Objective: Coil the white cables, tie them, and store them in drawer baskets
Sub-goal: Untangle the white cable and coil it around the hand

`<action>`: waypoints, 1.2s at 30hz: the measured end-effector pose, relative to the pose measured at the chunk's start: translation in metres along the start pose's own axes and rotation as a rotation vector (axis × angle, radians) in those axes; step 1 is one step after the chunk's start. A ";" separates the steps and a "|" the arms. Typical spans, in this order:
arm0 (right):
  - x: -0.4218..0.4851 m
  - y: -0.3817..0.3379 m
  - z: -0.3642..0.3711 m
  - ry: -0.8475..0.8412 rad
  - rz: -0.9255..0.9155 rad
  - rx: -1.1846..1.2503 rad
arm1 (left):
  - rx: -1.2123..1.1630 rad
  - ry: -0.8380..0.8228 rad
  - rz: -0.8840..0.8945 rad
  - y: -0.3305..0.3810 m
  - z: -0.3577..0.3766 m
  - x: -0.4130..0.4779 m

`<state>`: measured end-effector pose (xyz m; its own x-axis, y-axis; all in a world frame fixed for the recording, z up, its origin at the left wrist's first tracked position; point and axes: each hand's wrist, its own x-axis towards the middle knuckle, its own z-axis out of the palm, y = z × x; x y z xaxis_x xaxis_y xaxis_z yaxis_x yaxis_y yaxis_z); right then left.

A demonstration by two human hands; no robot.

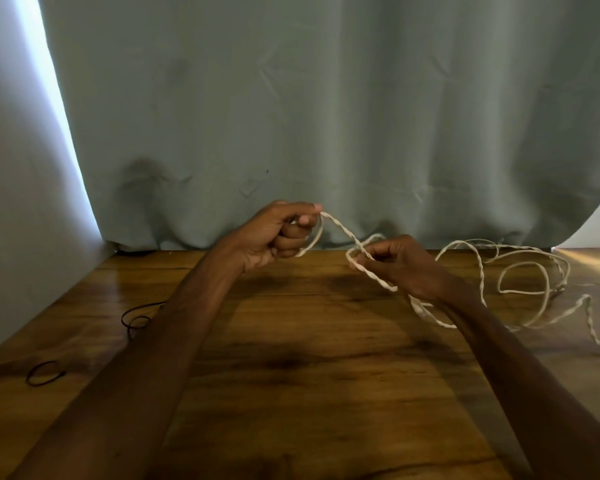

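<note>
A long white twisted cable [478, 268] lies in loose, tangled loops on the right side of the wooden table [291, 358]. One end of it rises off the table between my hands. My left hand [278, 233] is closed around a small loop of the cable, pinching its end between thumb and forefinger. My right hand [402, 265] pinches the cable a short span further along, where it forms another small loop. A taut stretch of cable runs between the two hands. Both hands are held above the table near its far edge.
A grey-green curtain [326, 116] hangs right behind the table. Two thin black ties lie on the left side of the table, one [137, 318] further back and one [45, 374] near the left edge. A pale wall borders the left side.
</note>
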<state>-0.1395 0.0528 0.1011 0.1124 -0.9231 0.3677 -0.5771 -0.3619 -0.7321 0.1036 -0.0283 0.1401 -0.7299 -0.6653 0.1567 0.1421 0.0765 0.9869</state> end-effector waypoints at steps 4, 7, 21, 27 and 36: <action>0.002 -0.006 0.003 -0.069 0.152 0.244 | -0.213 0.204 0.066 -0.011 -0.021 0.005; 0.002 -0.011 0.002 -0.039 0.223 0.568 | -0.279 0.298 0.098 -0.017 -0.032 0.008; 0.007 -0.010 -0.030 0.046 0.262 1.351 | -0.481 0.726 0.127 -0.040 -0.085 0.008; 0.010 -0.002 -0.008 0.136 0.453 0.302 | -0.325 0.726 0.141 -0.042 -0.073 0.009; 0.013 0.012 0.032 0.421 0.005 -0.991 | 0.310 0.520 0.139 -0.013 0.000 0.011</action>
<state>-0.1188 0.0321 0.0787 -0.0703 -0.7371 0.6721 -0.9965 0.0828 -0.0133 0.0942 -0.0367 0.1288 -0.2860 -0.9025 0.3221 -0.0457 0.3486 0.9362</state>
